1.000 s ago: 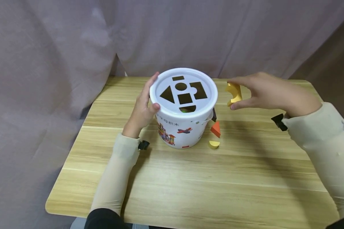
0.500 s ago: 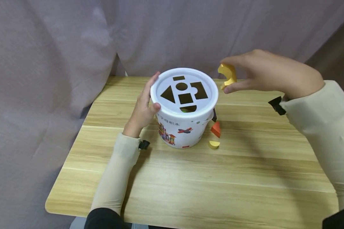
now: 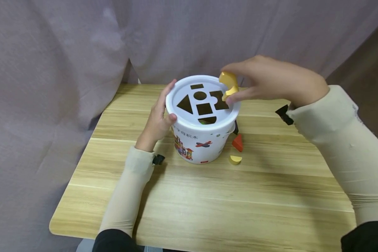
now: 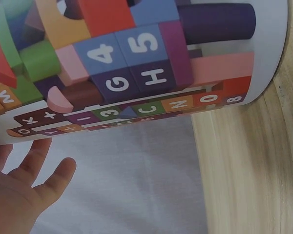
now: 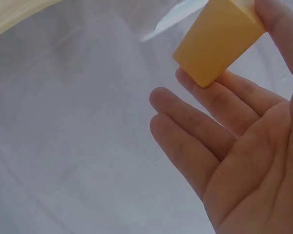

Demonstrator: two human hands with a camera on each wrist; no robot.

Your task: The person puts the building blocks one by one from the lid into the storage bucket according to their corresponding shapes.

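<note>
A white bucket (image 3: 197, 143) stands on the wooden table, closed by a white lid (image 3: 202, 102) with several shape cut-outs. My left hand (image 3: 159, 117) holds the bucket's left side, thumb on the rim; the left wrist view shows the bucket's printed wall (image 4: 136, 63) above my fingers (image 4: 34, 175). My right hand (image 3: 264, 84) pinches a yellow block with a curved notch (image 3: 228, 85) between thumb and fingers, just over the lid's right edge. The right wrist view shows that yellow block (image 5: 219, 41) at my fingertips.
An orange triangular block (image 3: 237, 142) and a yellow half-round block (image 3: 235, 159) lie on the table (image 3: 239, 203) right of the bucket. A dark piece (image 3: 235, 127) sits against the bucket's right side. Grey curtain hangs behind and to the left.
My right hand lifted the yellow block from the table's right side and carried it left, to just over the lid's right edge. The left hand and bucket stayed put.
</note>
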